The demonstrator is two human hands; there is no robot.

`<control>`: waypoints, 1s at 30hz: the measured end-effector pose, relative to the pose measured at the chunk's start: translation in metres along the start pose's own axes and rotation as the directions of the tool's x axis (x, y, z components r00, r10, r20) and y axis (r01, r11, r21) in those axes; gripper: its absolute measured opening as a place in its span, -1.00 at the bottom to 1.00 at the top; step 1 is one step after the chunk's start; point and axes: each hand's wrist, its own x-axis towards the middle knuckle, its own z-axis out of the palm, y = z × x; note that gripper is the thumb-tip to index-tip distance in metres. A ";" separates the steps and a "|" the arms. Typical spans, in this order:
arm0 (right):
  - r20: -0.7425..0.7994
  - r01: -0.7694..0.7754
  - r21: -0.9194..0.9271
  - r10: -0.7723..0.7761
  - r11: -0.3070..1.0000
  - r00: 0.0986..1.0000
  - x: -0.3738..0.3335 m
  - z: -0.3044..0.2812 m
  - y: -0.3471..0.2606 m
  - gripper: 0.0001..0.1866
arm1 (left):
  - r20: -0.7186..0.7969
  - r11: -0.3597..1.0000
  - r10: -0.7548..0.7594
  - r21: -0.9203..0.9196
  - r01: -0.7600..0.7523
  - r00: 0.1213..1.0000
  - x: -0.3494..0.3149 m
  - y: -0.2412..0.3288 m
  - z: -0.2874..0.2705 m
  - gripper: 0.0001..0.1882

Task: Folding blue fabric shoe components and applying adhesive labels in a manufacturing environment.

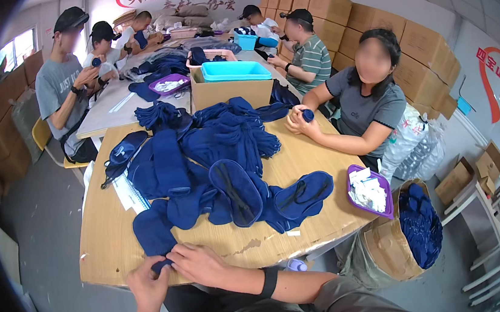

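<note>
At the table's near edge, my left hand (149, 282) and my right hand (197, 262) pinch the near end of a navy blue sock (153, 230) between them. That end is bunched up under the fingers, while the rest of the sock lies flat on the wood, pointing away from me. Just beyond it spreads a large heap of navy socks (223, 134). Two oval navy eye masks (235, 193) with black straps rest on the heap's near right side. White printed strips (127, 192) stick out at its left.
A purple basket of white labels (368, 192) stands at the table's right edge, above a carton of navy cloth (420, 223). Behind the heap, a cardboard box (231, 94) carries a blue tray (236, 71). At right, a co-worker (372, 100) holds a navy roll; several others sit farther back.
</note>
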 end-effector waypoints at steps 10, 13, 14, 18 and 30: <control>-0.083 0.008 -0.193 -0.024 0.981 0.996 0.006 -0.006 -0.005 -0.75 | -0.109 0.997 0.019 -0.066 -0.027 0.994 0.005 0.001 0.010 -0.75; -0.103 0.037 -0.175 -0.056 0.984 0.993 0.008 -0.008 -0.002 -0.77 | -0.123 0.996 0.025 -0.078 -0.035 0.992 0.005 0.000 0.011 -0.76; -0.088 0.040 -0.154 -0.054 0.987 0.995 0.008 -0.006 0.000 -0.80 | -0.144 0.996 0.025 -0.087 -0.038 0.989 0.004 0.000 0.011 -0.77; -0.033 0.031 -0.158 -0.037 0.987 0.999 0.006 0.003 0.005 -0.78 | -0.145 0.996 0.026 -0.085 -0.039 0.989 0.002 -0.008 0.013 -0.79; -0.025 0.007 -0.203 -0.013 0.979 1.000 -0.009 0.012 0.008 -0.71 | -0.116 0.986 0.166 -0.007 -0.168 0.979 -0.009 -0.020 0.011 -0.70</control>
